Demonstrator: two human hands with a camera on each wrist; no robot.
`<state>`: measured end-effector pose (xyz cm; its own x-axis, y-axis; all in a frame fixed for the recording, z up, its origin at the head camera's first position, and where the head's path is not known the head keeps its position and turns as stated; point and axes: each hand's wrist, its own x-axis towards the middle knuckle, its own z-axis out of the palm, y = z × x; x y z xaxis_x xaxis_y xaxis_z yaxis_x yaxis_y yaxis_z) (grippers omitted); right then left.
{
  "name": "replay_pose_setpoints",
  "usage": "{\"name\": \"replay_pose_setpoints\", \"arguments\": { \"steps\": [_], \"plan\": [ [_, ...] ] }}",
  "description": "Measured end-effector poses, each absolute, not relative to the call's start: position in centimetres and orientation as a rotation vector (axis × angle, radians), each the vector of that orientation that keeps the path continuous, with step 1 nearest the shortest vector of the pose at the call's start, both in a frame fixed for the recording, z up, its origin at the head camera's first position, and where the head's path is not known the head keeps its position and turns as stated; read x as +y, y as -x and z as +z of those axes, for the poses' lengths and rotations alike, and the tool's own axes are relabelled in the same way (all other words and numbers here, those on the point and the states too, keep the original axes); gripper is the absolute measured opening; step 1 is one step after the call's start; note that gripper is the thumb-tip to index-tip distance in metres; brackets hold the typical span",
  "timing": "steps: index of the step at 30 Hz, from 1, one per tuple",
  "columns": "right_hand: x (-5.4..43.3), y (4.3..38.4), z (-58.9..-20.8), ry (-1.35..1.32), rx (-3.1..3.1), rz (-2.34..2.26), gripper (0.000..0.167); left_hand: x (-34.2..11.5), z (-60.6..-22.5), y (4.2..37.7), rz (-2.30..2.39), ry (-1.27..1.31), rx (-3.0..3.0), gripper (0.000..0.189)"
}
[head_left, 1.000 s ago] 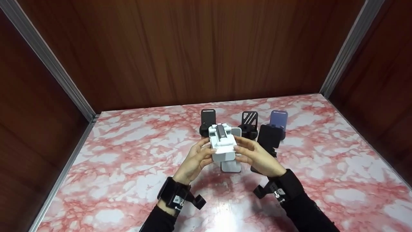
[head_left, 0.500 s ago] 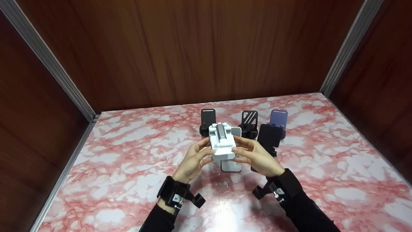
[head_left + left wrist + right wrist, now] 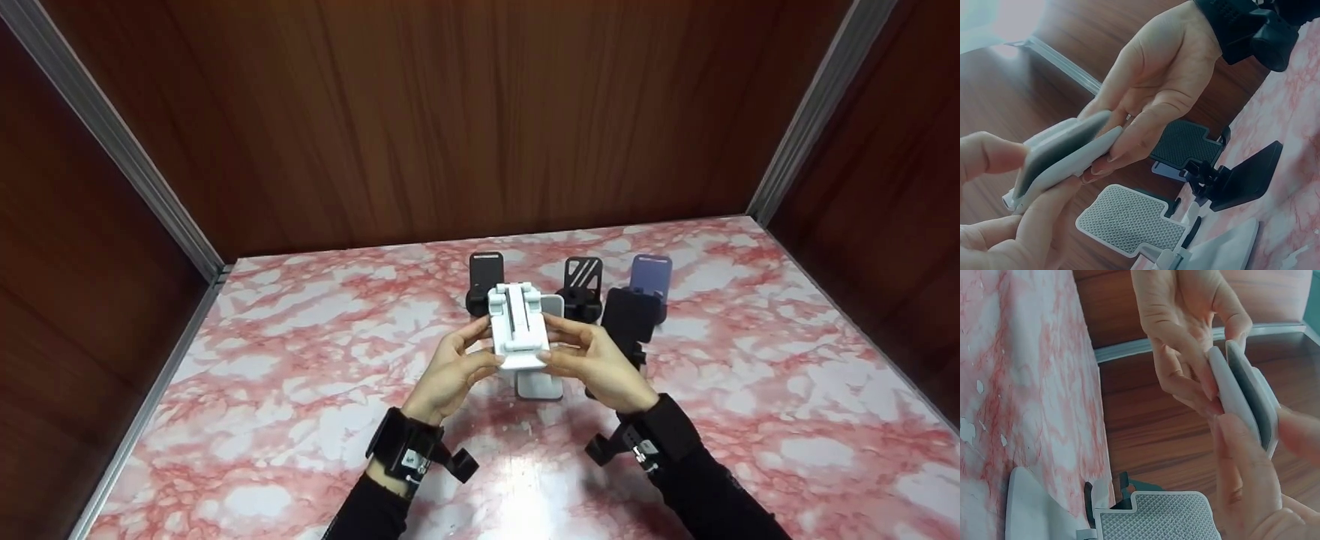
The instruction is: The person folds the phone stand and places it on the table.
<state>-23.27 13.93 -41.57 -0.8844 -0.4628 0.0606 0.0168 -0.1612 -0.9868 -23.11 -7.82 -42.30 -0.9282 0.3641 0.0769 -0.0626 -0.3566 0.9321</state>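
Between both hands, raised over the table, is a white folding phone stand (image 3: 520,322), folded nearly flat. My left hand (image 3: 450,371) pinches its left edge, thumb on the near end and fingers along the side. The right hand (image 3: 600,364) grips the opposite edge in the same way. From the left wrist view, two close plates of the held stand (image 3: 1072,154) show a narrow gap between them. Just beyond and below, a second white phone stand (image 3: 540,386) is upright on the table; its textured rest plate (image 3: 1129,222) faces the left wrist camera.
A large black phone stand (image 3: 628,315) is right beside the right hand. Farther back stand a black one (image 3: 486,268), a slotted black one (image 3: 583,274) and a purple one (image 3: 652,274). Wood-grain panels (image 3: 480,127) enclose the red-and-white marbled table (image 3: 300,390).
The held stand has tilted so its hinged face turns more toward the head camera; its dark central strip now looks white. Both hands keep their hold, with the right thumb slightly lower.
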Motion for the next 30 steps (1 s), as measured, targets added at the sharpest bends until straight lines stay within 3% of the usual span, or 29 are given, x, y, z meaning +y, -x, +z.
{"name": "replay_pose_setpoints", "arguments": {
  "steps": [19,30],
  "plan": [
    [14.2,23.4,-41.5,0.465,1.755,-2.146,0.067,-8.1,-41.5,22.8,2.244,-0.434,1.641,0.068],
    [16.1,23.2,-40.7,0.453,1.716,-2.198,0.068,-9.0,-41.3,21.6,1.329,-0.749,2.817,0.065]
  ]
}}
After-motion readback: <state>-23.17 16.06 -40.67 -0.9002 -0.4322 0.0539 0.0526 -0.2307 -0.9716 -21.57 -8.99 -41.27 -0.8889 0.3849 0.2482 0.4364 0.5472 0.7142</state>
